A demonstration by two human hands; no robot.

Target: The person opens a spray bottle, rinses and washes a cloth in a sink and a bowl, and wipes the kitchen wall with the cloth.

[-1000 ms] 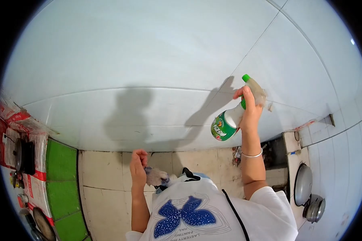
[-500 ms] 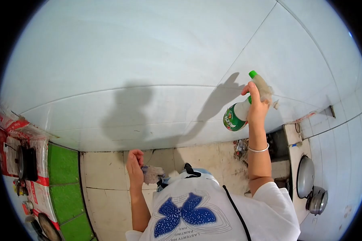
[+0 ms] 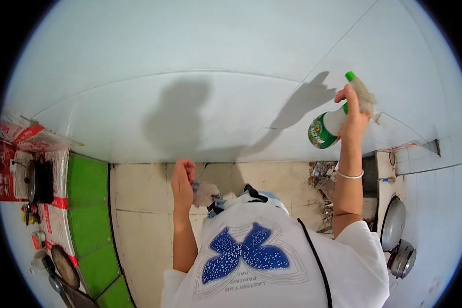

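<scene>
In the head view, my right hand (image 3: 355, 126) is wrapped round the neck of a spray bottle (image 3: 321, 132) with a green label and a green nozzle. The bottle is tilted, its nozzle towards the white tiled wall (image 3: 231, 97). Some fingers lie near the trigger, and part of the spray head is hidden by them. Lower down, my left hand (image 3: 182, 179) has its fingers curled in, with a greyish crumpled cloth (image 3: 206, 194) at its palm side. How the fingers grip the cloth is partly hidden.
At left, a green-tiled counter (image 3: 89, 182) borders red-and-white covered ledges with a dark pan (image 3: 36, 179). On the right, a grey wok lid (image 3: 393, 223) and a metal pot (image 3: 403, 259) sit on a ledge. Debris (image 3: 321, 177) lies on the tiled floor near the wall.
The view has shifted, so both hands, the bottle and the cloth appear higher and further right. Both hands keep their grip shape.
</scene>
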